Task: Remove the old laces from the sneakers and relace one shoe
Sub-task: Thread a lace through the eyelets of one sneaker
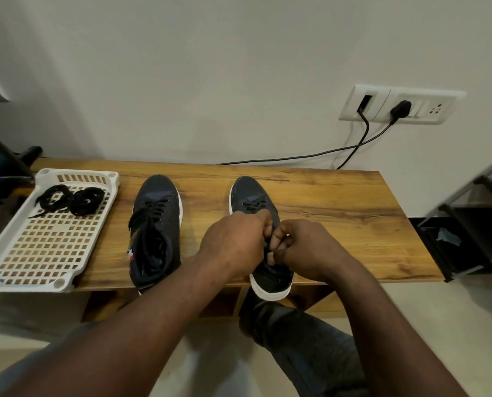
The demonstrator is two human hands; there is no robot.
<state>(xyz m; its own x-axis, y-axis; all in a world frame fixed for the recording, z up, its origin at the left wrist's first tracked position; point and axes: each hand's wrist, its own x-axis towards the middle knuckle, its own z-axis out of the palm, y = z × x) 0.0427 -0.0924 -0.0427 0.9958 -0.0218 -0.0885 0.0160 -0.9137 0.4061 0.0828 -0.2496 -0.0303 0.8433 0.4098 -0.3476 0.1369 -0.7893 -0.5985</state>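
Both hands, left point(233, 242) and right point(310, 247), pinching lace over right sneaker point(270, 276) midsection

Hands point(270, 242) cover right sneaker point(253, 202) midsection, lace grip unclear; tray point(76, 179) cut off at left edge.

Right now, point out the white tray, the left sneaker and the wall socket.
white tray point(16, 277): head view, bare near rim.
left sneaker point(156, 186): head view, toe cap.
wall socket point(435, 109): head view, right end of plate.

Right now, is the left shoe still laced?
Laced but untied: the left shoe has lace crossing its eyelets, with loose ends trailing into its opening.
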